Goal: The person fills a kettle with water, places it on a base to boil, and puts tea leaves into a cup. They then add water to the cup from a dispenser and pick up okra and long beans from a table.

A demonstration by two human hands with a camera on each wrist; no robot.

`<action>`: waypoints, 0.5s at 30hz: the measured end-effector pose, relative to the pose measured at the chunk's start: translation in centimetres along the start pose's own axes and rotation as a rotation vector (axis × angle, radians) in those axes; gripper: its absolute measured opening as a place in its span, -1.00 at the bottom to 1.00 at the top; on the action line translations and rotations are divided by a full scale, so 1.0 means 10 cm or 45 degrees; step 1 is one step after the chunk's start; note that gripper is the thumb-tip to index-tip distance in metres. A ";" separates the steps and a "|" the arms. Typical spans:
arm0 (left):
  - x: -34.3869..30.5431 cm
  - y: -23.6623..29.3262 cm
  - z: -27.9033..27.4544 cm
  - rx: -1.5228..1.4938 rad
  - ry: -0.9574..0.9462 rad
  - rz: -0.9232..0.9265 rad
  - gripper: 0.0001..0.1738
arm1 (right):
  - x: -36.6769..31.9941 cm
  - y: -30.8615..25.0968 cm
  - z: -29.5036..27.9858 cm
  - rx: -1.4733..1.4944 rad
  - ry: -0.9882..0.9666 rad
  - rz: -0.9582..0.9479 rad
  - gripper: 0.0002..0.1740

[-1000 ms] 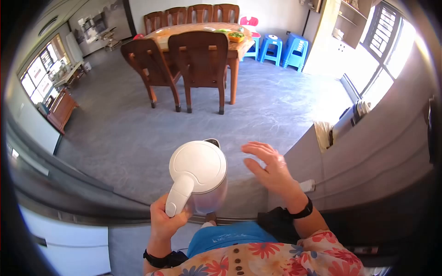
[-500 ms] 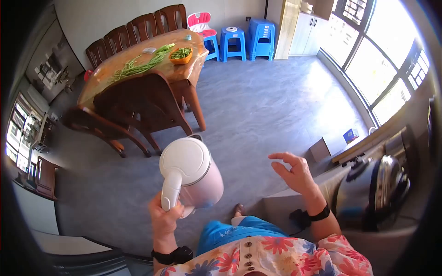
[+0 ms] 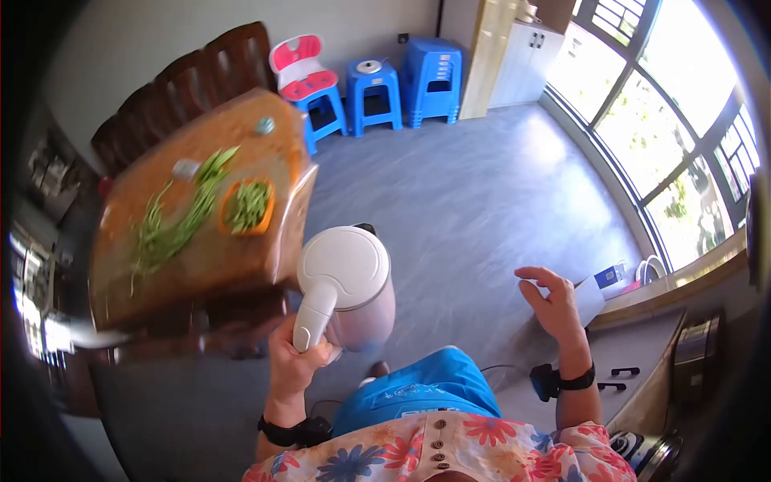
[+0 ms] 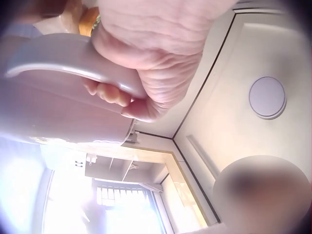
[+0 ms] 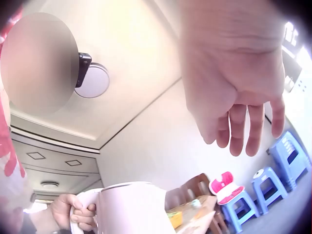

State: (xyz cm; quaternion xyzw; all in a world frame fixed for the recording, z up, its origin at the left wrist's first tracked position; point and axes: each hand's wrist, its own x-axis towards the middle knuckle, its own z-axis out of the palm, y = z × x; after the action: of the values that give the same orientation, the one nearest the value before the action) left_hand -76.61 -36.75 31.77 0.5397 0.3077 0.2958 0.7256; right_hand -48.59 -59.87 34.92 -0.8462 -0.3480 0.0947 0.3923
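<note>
A white electric kettle (image 3: 345, 273) with its lid down is held out in front of the body. My left hand (image 3: 297, 361) grips it by its handle (image 3: 315, 317); in the left wrist view the fingers (image 4: 109, 92) curl round that handle. The kettle's pale wall (image 5: 131, 209) also shows in the right wrist view. My right hand (image 3: 554, 305) hangs in the air to the right, apart from the kettle, its fingers (image 5: 237, 129) loosely bent with nothing in them.
On the left stands a wooden table (image 3: 201, 277) with long green vegetables (image 3: 189, 213) and an orange basket (image 3: 247, 229) of cut pieces. Blue stools (image 3: 434, 80) and a pink-seated chair (image 3: 301, 68) line the back wall. A low cabinet (image 3: 594, 353) stands at the right, near a large window (image 3: 666, 120).
The view has swung to the right, so the table now lies at the left and nearer. The kettle stays in my left hand; my right hand has moved farther out to the right.
</note>
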 end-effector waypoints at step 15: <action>4.48 0.06 1.25 -0.065 0.299 0.018 -0.75 | 4.84 1.08 -0.17 -0.112 -0.118 0.091 -0.78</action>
State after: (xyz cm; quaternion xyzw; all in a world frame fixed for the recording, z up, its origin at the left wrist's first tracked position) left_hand -38.61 -10.02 29.51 0.4848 0.3790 0.3700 0.6960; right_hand -6.55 -33.65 33.66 -0.8692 -0.3392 0.1321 0.3346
